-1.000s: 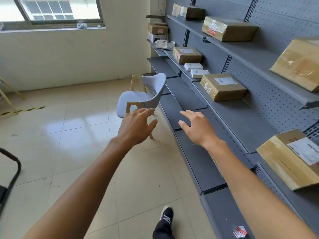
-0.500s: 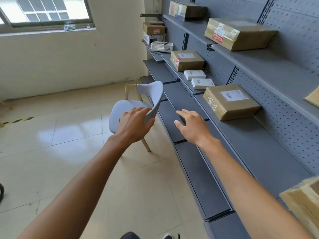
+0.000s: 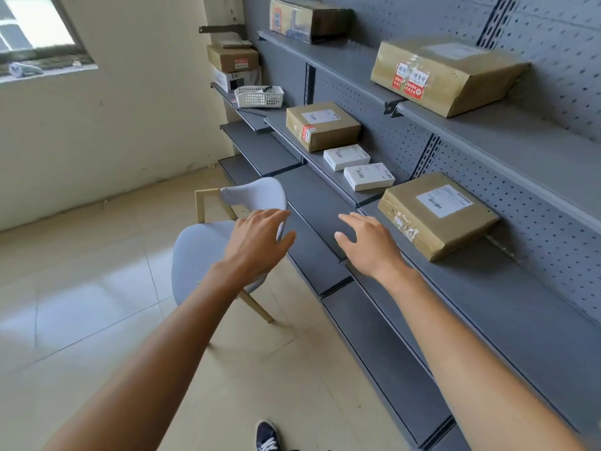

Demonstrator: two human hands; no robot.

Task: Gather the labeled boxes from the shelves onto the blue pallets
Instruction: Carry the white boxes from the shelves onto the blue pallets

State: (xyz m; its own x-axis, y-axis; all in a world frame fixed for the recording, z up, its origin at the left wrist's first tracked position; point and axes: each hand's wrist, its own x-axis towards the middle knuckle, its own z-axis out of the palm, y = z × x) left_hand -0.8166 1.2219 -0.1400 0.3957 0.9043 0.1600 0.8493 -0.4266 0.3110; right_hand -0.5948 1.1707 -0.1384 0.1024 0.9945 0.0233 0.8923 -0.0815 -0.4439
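Your left hand (image 3: 257, 240) and right hand (image 3: 369, 244) reach forward with fingers (image 3: 349, 219) spread loose, holding nothing. Just right of your right fingers a labeled brown box (image 3: 435, 216) sits on the gray shelf (image 3: 487, 297). Beyond your fingers lie two white boxes (image 3: 357, 166), then another brown box (image 3: 322, 126).

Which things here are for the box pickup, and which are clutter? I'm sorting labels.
Job: brown labeled box, second brown box, two white boxes, stickered box.
Clutter: grey chair, white basket.
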